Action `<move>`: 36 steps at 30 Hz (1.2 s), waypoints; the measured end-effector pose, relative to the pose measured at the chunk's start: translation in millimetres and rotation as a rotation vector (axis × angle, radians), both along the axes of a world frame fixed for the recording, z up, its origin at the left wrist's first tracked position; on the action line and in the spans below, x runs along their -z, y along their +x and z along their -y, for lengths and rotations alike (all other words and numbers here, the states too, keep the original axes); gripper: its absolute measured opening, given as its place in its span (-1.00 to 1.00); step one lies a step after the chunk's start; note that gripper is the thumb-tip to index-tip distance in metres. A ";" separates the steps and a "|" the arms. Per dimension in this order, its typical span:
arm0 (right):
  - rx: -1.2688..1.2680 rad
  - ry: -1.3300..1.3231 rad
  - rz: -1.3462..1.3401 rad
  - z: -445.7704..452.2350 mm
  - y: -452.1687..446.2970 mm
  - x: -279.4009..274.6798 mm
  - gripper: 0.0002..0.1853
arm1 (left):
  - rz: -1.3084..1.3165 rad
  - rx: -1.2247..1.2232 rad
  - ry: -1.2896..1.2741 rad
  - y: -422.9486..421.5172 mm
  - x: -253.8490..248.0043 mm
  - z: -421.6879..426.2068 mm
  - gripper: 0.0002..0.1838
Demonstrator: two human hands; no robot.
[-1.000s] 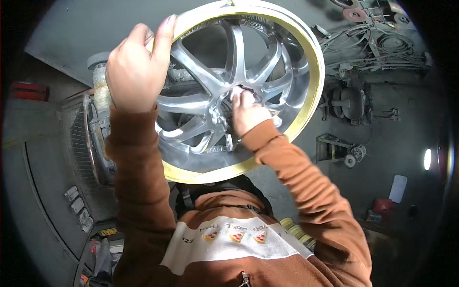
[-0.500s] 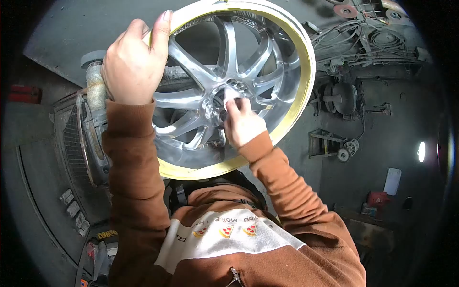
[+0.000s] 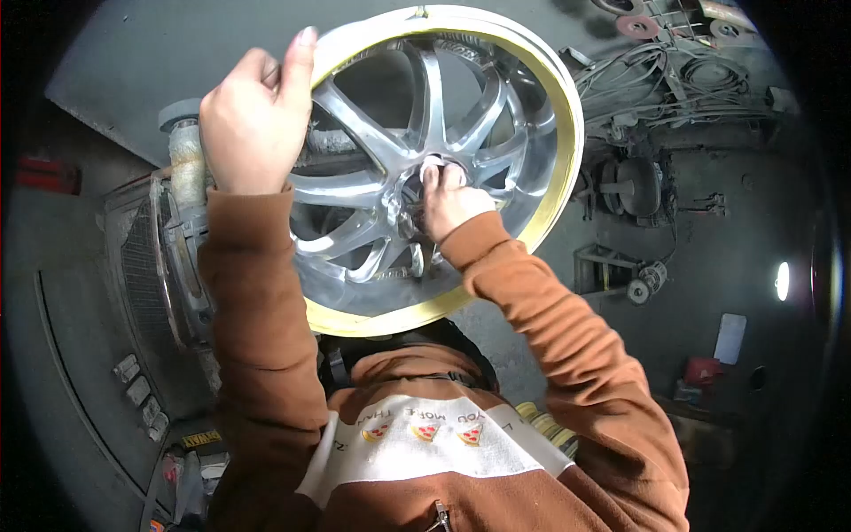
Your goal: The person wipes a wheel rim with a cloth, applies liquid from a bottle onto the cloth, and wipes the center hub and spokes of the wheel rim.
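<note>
A polished alloy wheel (image 3: 355, 126) with several spokes is tilted in front of my body, and yellow tape (image 3: 567, 142) runs along its rim lip. My left hand (image 3: 253, 133) is wrapped round the rim at the upper left, thumb along the outer edge; the fingers' far side is hidden. At the centre of the wheel, my right hand (image 3: 456, 208) pinches a small white cloth (image 3: 432, 163) against the hub, beside the bolt holes. Most of the cloth is hidden under the fingers.
Behind the wheel on the left stands a machine with a wrapped cylinder (image 3: 186, 160) and a wire grille (image 3: 137, 257). Coiled cables (image 3: 709, 75) and discs (image 3: 638, 27) lie at upper right. A small motor on a frame (image 3: 643, 282) stands on the right.
My right hand has shifted slightly up and right at the hub with the cloth. The wheel and my left hand have moved a little down.
</note>
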State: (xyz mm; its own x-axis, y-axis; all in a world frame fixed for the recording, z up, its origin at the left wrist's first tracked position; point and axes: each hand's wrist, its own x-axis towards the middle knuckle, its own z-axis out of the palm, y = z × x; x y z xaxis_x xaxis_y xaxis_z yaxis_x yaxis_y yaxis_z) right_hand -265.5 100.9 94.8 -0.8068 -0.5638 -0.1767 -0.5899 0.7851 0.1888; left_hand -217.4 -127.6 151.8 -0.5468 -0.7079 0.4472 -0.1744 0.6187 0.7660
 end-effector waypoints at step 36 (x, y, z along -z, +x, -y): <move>0.158 -0.346 0.406 -341.7 -129.7 100.2 -0.73 | 0.224 -0.155 0.140 -0.8 28.4 41.4 -0.40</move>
